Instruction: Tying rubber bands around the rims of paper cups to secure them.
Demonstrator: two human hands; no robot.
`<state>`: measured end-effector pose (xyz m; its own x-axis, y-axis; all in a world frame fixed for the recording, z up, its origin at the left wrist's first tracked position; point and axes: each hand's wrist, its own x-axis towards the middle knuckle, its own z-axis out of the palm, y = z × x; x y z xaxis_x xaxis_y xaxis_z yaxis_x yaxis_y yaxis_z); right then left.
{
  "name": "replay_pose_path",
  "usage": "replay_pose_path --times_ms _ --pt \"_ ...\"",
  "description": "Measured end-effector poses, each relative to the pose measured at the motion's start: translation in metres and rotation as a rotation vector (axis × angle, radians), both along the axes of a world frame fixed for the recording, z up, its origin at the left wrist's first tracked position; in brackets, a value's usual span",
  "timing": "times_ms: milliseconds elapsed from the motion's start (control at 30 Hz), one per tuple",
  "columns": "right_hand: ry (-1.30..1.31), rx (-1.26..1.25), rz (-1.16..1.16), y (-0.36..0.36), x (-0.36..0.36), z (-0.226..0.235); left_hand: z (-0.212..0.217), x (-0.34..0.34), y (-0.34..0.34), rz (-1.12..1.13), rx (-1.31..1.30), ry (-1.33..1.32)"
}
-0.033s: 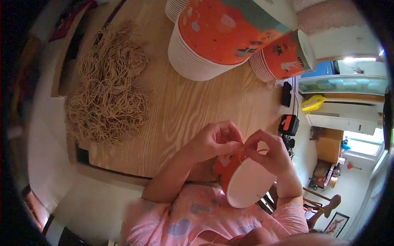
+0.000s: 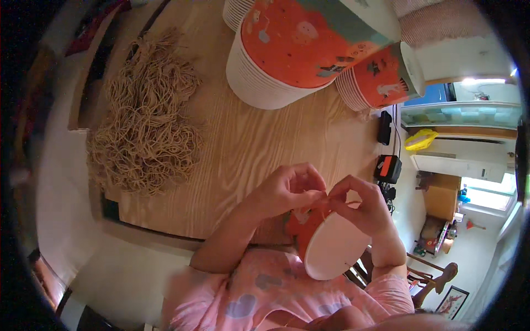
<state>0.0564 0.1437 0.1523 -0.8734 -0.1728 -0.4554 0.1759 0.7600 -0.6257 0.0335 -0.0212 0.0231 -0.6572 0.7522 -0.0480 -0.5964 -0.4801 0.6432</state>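
My left hand (image 2: pixel 298 190) and my right hand (image 2: pixel 359 201) meet fingertip to fingertip over a paper bucket (image 2: pixel 338 248), each closed in a pinch. A thin tan cord (image 2: pixel 353 203) shows at my right fingers and runs to the pinch; its end between the fingertips is too small to make out. The bucket lies tilted near my body, its flat pale round end facing up and its orange printed side partly hidden by my hands. A small dark mark shows on the pale end.
A heap of loose tan cords (image 2: pixel 146 118) lies at the left of the wooden table (image 2: pixel 237 165). Large nested paper buckets (image 2: pixel 287 49) stand at the back, with a smaller stack (image 2: pixel 375 77) to their right. A black-and-orange box (image 2: pixel 388 167) sits near the right edge.
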Motion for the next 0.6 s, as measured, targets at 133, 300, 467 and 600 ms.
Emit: replay_pose_path --times_ms 133,300,467,600 --pt "0.015 -0.032 -0.051 0.001 0.002 -0.001 0.003 0.000 -0.003 -0.001 -0.026 0.037" --pt "0.057 -0.018 -0.020 0.002 0.002 -0.005 0.001 0.000 -0.002 -0.081 -0.114 0.083" --pt "0.057 -0.022 -0.019 0.001 0.002 -0.005 -0.009 0.002 0.001 -0.025 -0.051 0.145" --pt "0.074 0.008 -0.001 0.001 0.001 -0.004 -0.004 -0.001 -0.002 -0.099 -0.076 0.122"
